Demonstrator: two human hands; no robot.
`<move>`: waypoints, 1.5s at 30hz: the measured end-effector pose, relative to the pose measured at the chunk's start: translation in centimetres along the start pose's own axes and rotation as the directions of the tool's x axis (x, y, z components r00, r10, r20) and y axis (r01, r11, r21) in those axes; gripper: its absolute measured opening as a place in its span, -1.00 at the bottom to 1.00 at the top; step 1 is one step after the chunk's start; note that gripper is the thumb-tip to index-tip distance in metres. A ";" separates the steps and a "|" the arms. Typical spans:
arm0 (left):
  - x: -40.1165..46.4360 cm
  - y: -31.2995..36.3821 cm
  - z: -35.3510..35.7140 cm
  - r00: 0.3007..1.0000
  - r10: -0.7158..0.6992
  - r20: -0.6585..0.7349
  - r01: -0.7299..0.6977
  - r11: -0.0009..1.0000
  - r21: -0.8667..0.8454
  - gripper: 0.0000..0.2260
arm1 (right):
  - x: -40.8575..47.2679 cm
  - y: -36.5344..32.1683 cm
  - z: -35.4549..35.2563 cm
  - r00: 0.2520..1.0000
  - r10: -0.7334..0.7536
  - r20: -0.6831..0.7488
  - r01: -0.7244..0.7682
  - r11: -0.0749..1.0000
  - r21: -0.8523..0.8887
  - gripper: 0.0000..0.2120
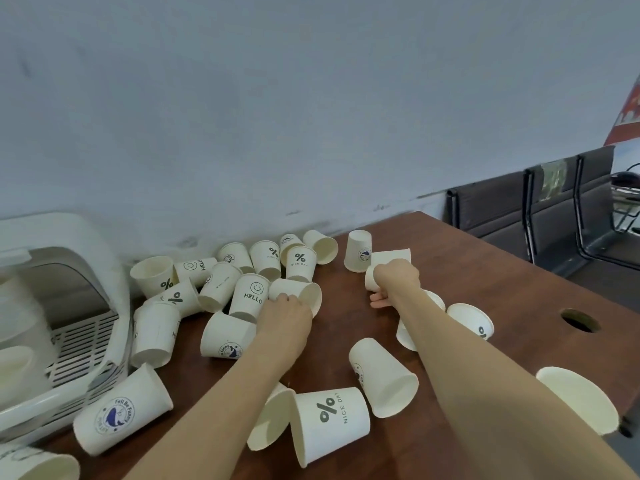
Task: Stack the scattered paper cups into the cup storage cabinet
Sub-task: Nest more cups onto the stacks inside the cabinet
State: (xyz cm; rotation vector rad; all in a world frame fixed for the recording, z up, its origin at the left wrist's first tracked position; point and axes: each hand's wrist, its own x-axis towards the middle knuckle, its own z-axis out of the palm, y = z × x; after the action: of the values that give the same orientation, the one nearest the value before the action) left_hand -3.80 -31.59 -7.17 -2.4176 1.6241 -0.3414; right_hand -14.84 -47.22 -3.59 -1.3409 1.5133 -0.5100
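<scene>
- Smooth tapered paper cups (330, 422) lie scattered on a brown wood table (485, 282).
- Left hand (285, 315) — fingers curled on a tipped cup (299, 294).
- Right hand (396, 277) grips another cup (371, 278).
- Slatted white plastic cabinet (83, 327) at left.

Cream-white matt paper cups (330, 422) with printed logos lie on a brown wood-grain counter (502, 306) that has a faint sheen. The white cup storage cabinet (86, 327) looks like smooth, slightly glossy plastic. Behind, the pale painted wall (311, 116) is matt and scuffed.

Grey wall (311, 116), dark chairs (540, 209) beside it
</scene>
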 end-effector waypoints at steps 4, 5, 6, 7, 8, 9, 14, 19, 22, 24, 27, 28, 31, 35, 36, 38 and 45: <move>-0.2 -0.5 -1.1 0.998 -0.015 -0.056 0.015 1.000 -0.005 -0.75 | -0.4 0.3 1.6 0.996 -0.080 -0.041 0.074 0.990 -0.118 -0.76; -0.5 -0.7 -1.5 0.998 -0.021 -0.065 0.020 1.000 -0.016 -0.74 | -0.8 0.3 2.2 0.992 -0.114 -0.062 0.104 0.983 -0.149 -0.73; -0.7 -0.7 -1.9 0.997 -0.025 -0.073 0.023 0.999 -0.030 -0.73 | -1.4 0.3 2.5 0.981 -0.169 -0.100 0.149 0.972 -0.180 -0.72; -1.0 -0.8 -2.4 0.996 -0.030 -0.084 0.026 0.999 -0.048 -0.72 | -2.2 0.3 2.8 0.961 -0.241 -0.139 0.208 0.954 -0.218 -0.73; -1.5 -1.0 -3.0 0.994 -0.038 -0.101 0.031 0.997 -0.073 -0.72 | -3.1 0.2 3.0 0.937 -0.310 -0.163 0.262 0.929 -0.260 -0.73; -2.0 -1.2 -3.5 0.991 -0.048 -0.122 0.035 0.994 -0.104 -0.71 | -3.9 0.2 3.1 0.914 -0.370 -0.169 0.306 0.900 -0.311 -0.74; -5.5 -2.2 -6.5 0.972 -0.101 -0.214 0.061 0.981 -0.183 -0.79 | -8.0 0.3 3.6 0.800 -0.587 -0.123 0.447 0.720 -0.532 -0.84; -9.4 -3.7 -8.5 0.965 -0.120 -0.232 0.080 0.981 -0.175 -0.85 | -12.3 0.3 3.6 0.684 -0.729 -0.013 0.544 0.523 -0.656 -0.80; -11.7 -4.9 -9.5 0.953 -0.153 -0.260 0.109 0.978 -0.177 -0.86 | -14.8 0.0 3.8 0.626 -0.779 0.032 0.594 0.450 -0.667 -0.80; -13.1 -5.8 -9.8 0.945 -0.185 -0.270 0.135 0.972 -0.194 -0.87 | -16.4 -0.1 4.1 0.595 -0.802 0.057 0.618 0.411 -0.670 -0.80; -14.8 -6.8 -10.1 0.932 -0.236 -0.275 0.177 0.959 -0.223 -0.87 | -18.4 0.1 4.6 0.549 -0.831 0.089 0.674 0.378 -0.635 -0.80; -15.4 -7.1 -10.1 0.928 -0.251 -0.274 0.189 0.954 -0.234 -0.87 | -19.1 0.1 4.9 0.537 -0.838 0.098 0.683 0.363 -0.634 -0.79; -17.1 -7.7 -10.1 0.918 -0.292 -0.267 0.225 0.940 -0.256 -0.85 | -21.2 0.3 5.6 0.510 -0.850 0.130 0.711 0.332 -0.619 -0.78; -19.1 -8.9 -9.9 0.904 -0.338 -0.261 0.265 0.924 -0.276 -0.84 | -23.4 0.2 6.6 0.490 -0.854 0.176 0.734 0.295 -0.612 -0.79; -19.6 -9.4 -9.9 0.900 -0.349 -0.262 0.275 0.920 -0.280 -0.84 | -23.8 0.2 7.0 0.485 -0.854 0.188 0.740 0.286 -0.609 -0.79; -20.6 -10.4 -9.7 0.888 -0.371 -0.273 0.295 0.913 -0.280 -0.84 | -24.5 0.1 7.8 0.472 -0.858 0.202 0.752 0.272 -0.600 -0.81; -23.8 -14.0 -8.8 0.855 -0.447 -0.262 0.377 0.883 -0.280 -0.91 | -27.3 -0.1 10.8 0.423 -0.863 0.275 0.787 0.199 -0.584 -0.79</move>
State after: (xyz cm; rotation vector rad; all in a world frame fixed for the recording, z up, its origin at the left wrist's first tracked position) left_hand -2.91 -4.66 3.63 -3.0175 1.2802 -0.6918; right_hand -8.81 -19.26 2.98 -2.8059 0.8739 -0.7634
